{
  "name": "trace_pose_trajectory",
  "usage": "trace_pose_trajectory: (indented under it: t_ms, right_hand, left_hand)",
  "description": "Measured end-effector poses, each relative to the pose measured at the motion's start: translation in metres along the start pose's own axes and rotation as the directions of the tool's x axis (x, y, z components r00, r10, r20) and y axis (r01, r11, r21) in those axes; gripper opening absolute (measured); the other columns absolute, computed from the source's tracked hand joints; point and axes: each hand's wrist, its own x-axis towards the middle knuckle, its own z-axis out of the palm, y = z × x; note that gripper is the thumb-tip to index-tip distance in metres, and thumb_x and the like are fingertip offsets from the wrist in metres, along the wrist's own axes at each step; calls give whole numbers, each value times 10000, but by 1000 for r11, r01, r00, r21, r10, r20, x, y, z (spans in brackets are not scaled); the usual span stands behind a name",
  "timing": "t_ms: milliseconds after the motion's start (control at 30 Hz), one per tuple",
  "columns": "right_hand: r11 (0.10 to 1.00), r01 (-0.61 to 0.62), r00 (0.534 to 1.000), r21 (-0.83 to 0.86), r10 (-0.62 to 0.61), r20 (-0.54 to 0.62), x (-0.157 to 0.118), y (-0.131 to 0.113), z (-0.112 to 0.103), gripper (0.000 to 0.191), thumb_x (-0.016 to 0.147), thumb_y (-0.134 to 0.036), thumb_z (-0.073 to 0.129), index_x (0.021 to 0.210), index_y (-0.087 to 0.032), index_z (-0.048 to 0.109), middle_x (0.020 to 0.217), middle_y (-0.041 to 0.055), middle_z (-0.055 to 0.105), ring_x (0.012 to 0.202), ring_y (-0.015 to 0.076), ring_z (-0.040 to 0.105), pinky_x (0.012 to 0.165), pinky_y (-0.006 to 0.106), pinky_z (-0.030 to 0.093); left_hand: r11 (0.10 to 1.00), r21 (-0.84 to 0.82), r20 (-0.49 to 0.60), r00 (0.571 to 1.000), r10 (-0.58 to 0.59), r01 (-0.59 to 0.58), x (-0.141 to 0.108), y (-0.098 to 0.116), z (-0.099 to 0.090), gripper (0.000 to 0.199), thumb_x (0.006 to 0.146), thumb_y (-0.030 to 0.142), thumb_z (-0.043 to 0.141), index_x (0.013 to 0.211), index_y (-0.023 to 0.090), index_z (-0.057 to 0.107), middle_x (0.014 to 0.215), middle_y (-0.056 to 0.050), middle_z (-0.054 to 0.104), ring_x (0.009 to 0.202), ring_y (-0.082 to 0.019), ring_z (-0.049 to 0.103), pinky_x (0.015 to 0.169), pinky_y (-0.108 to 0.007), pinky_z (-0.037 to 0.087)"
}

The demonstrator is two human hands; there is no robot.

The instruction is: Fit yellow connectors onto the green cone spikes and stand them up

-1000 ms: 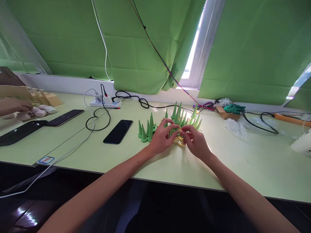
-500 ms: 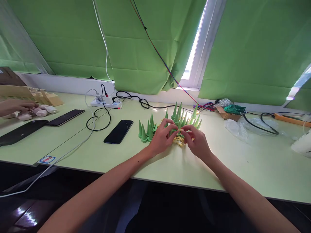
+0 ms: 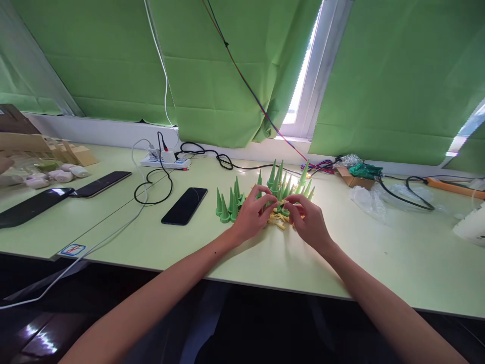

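Observation:
A small yellow piece (image 3: 281, 202) is pinched between the fingertips of my left hand (image 3: 254, 213) and my right hand (image 3: 307, 220), one hand at each end. Both hands are closed in a pinch just above the table. Several loose yellow pieces (image 3: 279, 226) lie beneath and between them. Green cones (image 3: 224, 208) stand upright to the left of my left hand, and more green cones (image 3: 280, 177) stand behind both hands. My fingers partly hide the cones and pieces.
A black phone (image 3: 184, 206) lies left of the cones. Behind it are a power strip (image 3: 166, 162) and cables. Two dark devices and pale rolls (image 3: 63, 175) lie far left, with part of another hand. A small cardboard box (image 3: 354, 178) and clear plastic stand right.
My right hand has shifted slightly right, and more of the yellow piece shows between my fingertips. The other person's hand at the far left has drawn back toward the frame edge.

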Motion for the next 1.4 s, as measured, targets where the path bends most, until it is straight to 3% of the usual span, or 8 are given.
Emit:
trace_pose_trajectory:
  t_ms: [233, 400, 533, 667, 967, 1133, 1267, 1400]
  right_hand:
    - [1000, 6, 1000, 20, -6, -20, 0, 3, 0, 230, 956, -419, 536, 936, -194, 579, 827, 51, 670, 593, 146, 629, 520, 274, 518]
    - [1000, 1, 1000, 6, -1, -22, 1, 4, 0, 222, 959, -410, 533, 942, -195, 584, 825, 50, 671, 588, 145, 624, 522, 273, 513]
    - [999, -7, 999, -31, 6, -43, 2, 6, 0, 225, 959, -408, 534, 942, -189, 587, 820, 46, 664, 590, 145, 617, 520, 271, 502]
    - [997, -13, 998, -75, 8, -65, 2, 8, 1, 223, 959, -398, 529, 936, -185, 590, 808, 43, 659, 602, 152, 618, 522, 273, 494]
    - [990, -8, 998, -139, -2, -68, 2, 10, 1, 195, 947, -370, 536, 917, -187, 597, 823, 37, 666, 570, 136, 592, 537, 277, 482]
    - [990, -22, 999, -137, 16, -44, 3, 8, 1, 180, 944, -356, 533, 919, -191, 602, 838, 29, 670, 519, 116, 544, 508, 275, 462]
    - [992, -25, 999, -123, 19, -46, 3, 6, 1, 180, 941, -358, 535, 907, -192, 597, 833, 31, 664, 528, 120, 548, 495, 271, 451]
    - [996, -13, 1000, -91, 11, -24, 2, 4, 1, 190, 948, -361, 525, 900, -190, 593, 827, 32, 654, 533, 121, 559, 490, 266, 448]
  left_hand:
    - [1000, 1, -29, 1000, 11, -11, 1, 0, 1, 113, 971, 245, 523, 955, 181, 615, 1068, -52, 523, 458, 12, 339, 503, -211, 384]
    - [987, -89, -19, 991, -133, 131, 1, 5, -1, 170, 950, 297, 553, 1092, 206, 530, 1081, -44, 560, 460, -8, 374, 484, -212, 361]
    - [953, -108, 91, 957, -274, 283, 1, 7, 0, 234, 924, 353, 571, 1087, 201, 500, 924, 0, 594, 464, -37, 398, 491, -220, 344]
    - [946, -19, 217, 925, -313, 324, 1, 10, 0, 191, 929, 378, 542, 965, 191, 556, 676, 38, 507, 520, -93, 422, 526, -240, 331]
    - [960, 94, 345, 896, -281, 265, -1, 7, 1, 290, 935, 380, 517, 729, 176, 508, 728, -13, 566, 616, -136, 489, 580, -274, 347]
    - [957, 110, 348, 892, -290, 268, -2, 4, 2, 323, 937, 405, 515, 715, 171, 531, 724, -27, 585, 623, -145, 508, 576, -281, 350]
    - [945, -19, 320, 897, -303, 326, 1, 7, 1, 301, 944, 397, 505, 765, 170, 588, 715, -12, 594, 609, -128, 497, 578, -271, 368]
    - [903, -126, 223, 899, -378, 411, 3, 9, 1, 323, 928, 450, 527, 787, 171, 608, 658, 9, 563, 557, -109, 452, 537, -258, 345]
